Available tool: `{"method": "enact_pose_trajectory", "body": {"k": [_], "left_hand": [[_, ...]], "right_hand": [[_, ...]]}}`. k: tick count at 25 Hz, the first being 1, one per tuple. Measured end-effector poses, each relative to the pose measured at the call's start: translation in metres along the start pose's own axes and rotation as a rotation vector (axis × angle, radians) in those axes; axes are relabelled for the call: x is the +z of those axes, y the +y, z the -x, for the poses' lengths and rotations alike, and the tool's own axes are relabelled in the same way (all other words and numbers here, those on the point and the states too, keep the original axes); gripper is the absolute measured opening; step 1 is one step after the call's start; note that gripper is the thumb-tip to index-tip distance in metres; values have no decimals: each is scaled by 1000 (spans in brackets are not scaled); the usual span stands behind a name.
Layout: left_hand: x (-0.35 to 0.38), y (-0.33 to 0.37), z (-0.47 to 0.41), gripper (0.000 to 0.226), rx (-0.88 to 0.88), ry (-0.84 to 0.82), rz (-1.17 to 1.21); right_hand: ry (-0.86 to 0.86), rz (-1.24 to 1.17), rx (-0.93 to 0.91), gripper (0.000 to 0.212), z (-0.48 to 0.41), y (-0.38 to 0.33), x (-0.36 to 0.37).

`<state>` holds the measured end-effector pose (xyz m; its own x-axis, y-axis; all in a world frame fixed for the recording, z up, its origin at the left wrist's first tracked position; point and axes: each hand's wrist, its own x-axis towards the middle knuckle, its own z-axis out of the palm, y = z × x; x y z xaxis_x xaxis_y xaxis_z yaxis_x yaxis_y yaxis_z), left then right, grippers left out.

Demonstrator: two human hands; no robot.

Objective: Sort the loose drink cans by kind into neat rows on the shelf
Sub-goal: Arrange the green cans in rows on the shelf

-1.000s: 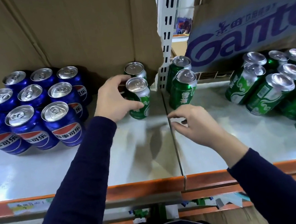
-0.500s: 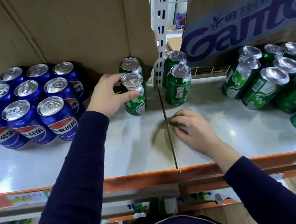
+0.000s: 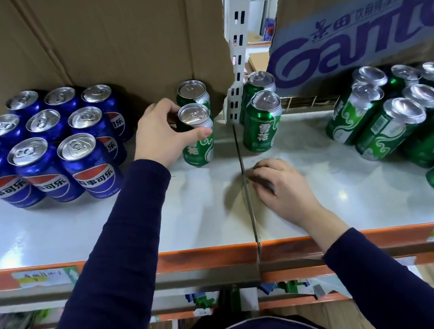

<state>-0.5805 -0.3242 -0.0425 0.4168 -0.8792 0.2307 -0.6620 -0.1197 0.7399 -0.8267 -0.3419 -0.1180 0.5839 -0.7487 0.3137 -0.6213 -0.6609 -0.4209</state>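
My left hand (image 3: 162, 137) grips an upright green can (image 3: 196, 136) near the middle of the grey shelf (image 3: 50, 233), thumb across its front. A second green can (image 3: 193, 92) stands right behind it. To the left, several blue cola cans (image 3: 45, 146) stand in three neat rows. Two more green cans (image 3: 261, 120) stand one behind the other just right of the shelf seam. My right hand (image 3: 279, 188) rests on the shelf beside the seam, fingers curled, holding nothing. At the far right several green cans (image 3: 390, 119) lie and lean in a loose heap.
A tall brown cardboard sheet (image 3: 105, 39) backs the left shelf. A white slotted upright post (image 3: 236, 61) stands at the seam. A printed carton (image 3: 359, 28) overhangs the right shelf. The orange shelf edge (image 3: 210, 256) runs along the front, with a lower shelf beneath.
My right hand has come down from hovering and now rests on the shelf by the seam. My left hand keeps its hold on the green can, which has barely shifted.
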Motion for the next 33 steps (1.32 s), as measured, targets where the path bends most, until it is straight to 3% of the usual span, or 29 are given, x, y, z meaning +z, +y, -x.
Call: {"method": "enact_pose_trajectory", "body": {"k": [4, 8, 10, 12, 14, 17, 20, 23, 27, 30, 33], "left_hand": [[8, 2, 3, 53, -14, 59, 17], [13, 11, 9, 68, -3, 111, -117], [19, 22, 16, 61, 123, 227, -93], [32, 42, 25, 40, 273, 271, -15], [58, 69, 35, 22, 369, 112, 92], [107, 111, 47, 14, 451, -167, 151], [148, 141, 52, 14, 516, -317, 156], [185, 170, 49, 25, 581, -360, 123], [224, 204, 34, 54, 697, -301, -108], [243, 217, 25, 75, 690, -258, -359], [246, 222, 28, 81, 604, -245, -396]], "right_hand": [[2, 2, -8, 19, -1, -1, 1], [-59, -28, -7, 21, 2, -1, -9], [-22, -73, 54, 21, 9, 7, -28], [121, -81, 88, 18, 17, 18, -56], [293, -35, 123, 17, 30, 36, -94], [531, 136, 221, 17, 61, 65, -147], [612, 337, 411, 23, 90, 97, -184], [520, 388, 657, 47, 112, 128, -207], [382, 354, 672, 71, 121, 148, -211], [378, 348, 698, 72, 120, 152, -207], [401, 338, 645, 64, 123, 152, -204]]}}
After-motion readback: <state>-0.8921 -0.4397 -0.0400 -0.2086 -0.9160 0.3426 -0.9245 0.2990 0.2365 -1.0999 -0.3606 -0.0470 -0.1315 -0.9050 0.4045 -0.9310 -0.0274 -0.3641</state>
